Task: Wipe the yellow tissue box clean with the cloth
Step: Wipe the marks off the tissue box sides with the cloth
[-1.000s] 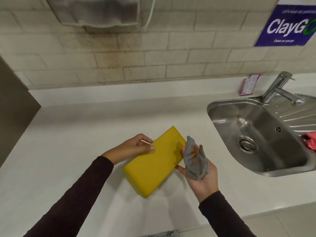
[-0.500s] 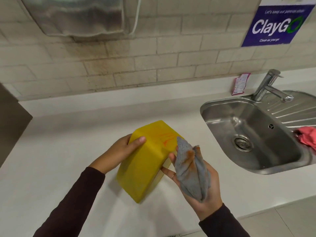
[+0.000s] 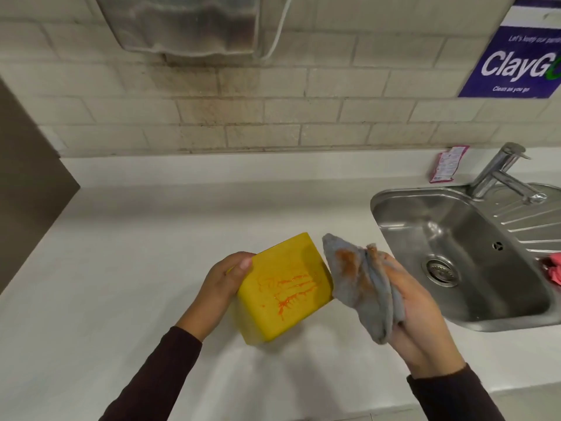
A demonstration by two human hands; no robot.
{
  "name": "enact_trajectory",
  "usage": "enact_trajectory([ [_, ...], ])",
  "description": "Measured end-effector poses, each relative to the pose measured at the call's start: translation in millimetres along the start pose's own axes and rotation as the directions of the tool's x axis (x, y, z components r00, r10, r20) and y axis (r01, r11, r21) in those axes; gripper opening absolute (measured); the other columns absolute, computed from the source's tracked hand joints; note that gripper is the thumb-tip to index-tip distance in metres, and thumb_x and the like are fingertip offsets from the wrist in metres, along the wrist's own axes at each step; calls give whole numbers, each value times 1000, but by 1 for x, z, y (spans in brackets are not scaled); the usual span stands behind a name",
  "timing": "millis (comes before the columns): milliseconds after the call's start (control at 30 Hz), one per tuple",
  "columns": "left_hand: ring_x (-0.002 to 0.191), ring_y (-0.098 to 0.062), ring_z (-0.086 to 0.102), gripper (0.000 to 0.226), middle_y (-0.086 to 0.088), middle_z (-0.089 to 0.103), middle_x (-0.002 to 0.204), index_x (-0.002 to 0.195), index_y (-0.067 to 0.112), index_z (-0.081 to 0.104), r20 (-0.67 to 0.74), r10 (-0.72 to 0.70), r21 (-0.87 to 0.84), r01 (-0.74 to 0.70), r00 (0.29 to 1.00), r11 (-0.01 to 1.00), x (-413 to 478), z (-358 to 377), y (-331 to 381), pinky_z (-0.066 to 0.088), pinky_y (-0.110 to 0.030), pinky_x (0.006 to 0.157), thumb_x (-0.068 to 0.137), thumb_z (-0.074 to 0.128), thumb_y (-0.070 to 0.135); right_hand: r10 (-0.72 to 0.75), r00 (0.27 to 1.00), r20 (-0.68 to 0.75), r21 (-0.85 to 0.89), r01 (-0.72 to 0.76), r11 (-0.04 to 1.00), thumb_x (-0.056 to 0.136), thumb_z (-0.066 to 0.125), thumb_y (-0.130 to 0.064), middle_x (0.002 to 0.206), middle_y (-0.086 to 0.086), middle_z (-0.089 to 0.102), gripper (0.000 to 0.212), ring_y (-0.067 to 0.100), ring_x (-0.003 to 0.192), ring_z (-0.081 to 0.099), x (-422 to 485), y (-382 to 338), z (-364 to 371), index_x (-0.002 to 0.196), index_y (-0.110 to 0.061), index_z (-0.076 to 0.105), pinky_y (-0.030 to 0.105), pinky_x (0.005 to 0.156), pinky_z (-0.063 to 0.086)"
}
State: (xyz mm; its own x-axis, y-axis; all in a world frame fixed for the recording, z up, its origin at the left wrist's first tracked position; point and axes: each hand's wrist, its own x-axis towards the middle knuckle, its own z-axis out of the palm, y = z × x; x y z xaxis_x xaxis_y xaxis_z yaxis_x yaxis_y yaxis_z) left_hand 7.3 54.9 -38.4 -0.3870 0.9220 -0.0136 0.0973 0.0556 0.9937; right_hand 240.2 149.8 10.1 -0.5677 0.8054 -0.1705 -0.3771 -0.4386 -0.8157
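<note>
My left hand (image 3: pixel 217 291) grips the yellow tissue box (image 3: pixel 283 287) by its left side and holds it tilted above the white counter (image 3: pixel 121 268). The box face turned toward me carries orange smears. My right hand (image 3: pixel 416 311) holds a bunched grey cloth (image 3: pixel 361 284) with orange stains. The cloth's upper edge sits right beside the box's right edge; I cannot tell whether they touch.
A steel sink (image 3: pixel 455 238) with a tap (image 3: pixel 501 171) lies to the right. A pink rag (image 3: pixel 554 268) rests at the sink's right edge. A small pink sachet (image 3: pixel 447 164) leans on the back ledge. A metal dispenser (image 3: pixel 188 25) hangs on the tiled wall.
My left hand has turned the box, so a face with orange smears now points at me. The cloth hand stayed beside the box's right edge.
</note>
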Motion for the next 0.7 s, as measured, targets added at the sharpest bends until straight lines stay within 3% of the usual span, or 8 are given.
enact_trajectory([
  [133,84,-9,61,46,1,66,91,90,25,66,40,31,2,-31,999,1000,-4,6,-2,47,-20,74,70,44,61,-146,989,-27,-266,134,955,78,63,-24,84,9,71,19,18,81,69,24,2,20,88,-9,69,26,69,56],
  [233,87,-13,60,42,0,65,92,90,27,66,57,34,2,-35,998,999,-6,7,-2,44,-28,77,70,45,59,-238,965,-112,-426,170,889,87,61,-10,91,14,70,13,22,85,68,35,15,26,95,-2,68,27,76,55],
  [367,89,-17,60,40,-1,65,93,90,28,66,59,45,0,-45,997,999,-8,6,-4,44,-31,79,70,47,57,-484,872,-81,-769,254,586,86,64,-8,95,8,67,8,15,90,62,38,24,24,92,-13,67,21,79,49],
  [467,90,-17,61,39,1,66,93,90,29,65,68,61,4,-61,996,998,-9,7,-3,45,-30,78,70,47,56,-579,811,-88,-812,278,513,84,68,-19,96,1,63,15,12,91,59,32,35,22,94,-26,60,23,77,47],
  [567,89,-16,61,39,0,65,94,90,28,65,58,66,-2,-67,996,998,-10,8,-2,46,-31,78,68,48,55,-629,766,-129,-789,306,533,81,71,-22,86,-22,62,24,-3,75,60,29,39,23,90,-32,51,7,61,45],
  [633,88,-14,61,38,2,65,92,89,29,65,49,72,-2,-72,996,997,-11,9,-2,46,-30,77,67,48,55,-630,764,-141,-789,298,538,81,72,-21,80,-35,58,26,-12,64,57,31,37,22,85,-31,48,3,51,41],
  [700,87,-14,61,36,6,66,90,88,30,65,48,85,0,-86,995,996,-13,11,-1,46,-30,76,67,49,54,-614,780,-122,-804,285,521,81,71,-20,74,-32,60,22,-10,60,57,32,33,20,80,-27,51,3,50,41],
])
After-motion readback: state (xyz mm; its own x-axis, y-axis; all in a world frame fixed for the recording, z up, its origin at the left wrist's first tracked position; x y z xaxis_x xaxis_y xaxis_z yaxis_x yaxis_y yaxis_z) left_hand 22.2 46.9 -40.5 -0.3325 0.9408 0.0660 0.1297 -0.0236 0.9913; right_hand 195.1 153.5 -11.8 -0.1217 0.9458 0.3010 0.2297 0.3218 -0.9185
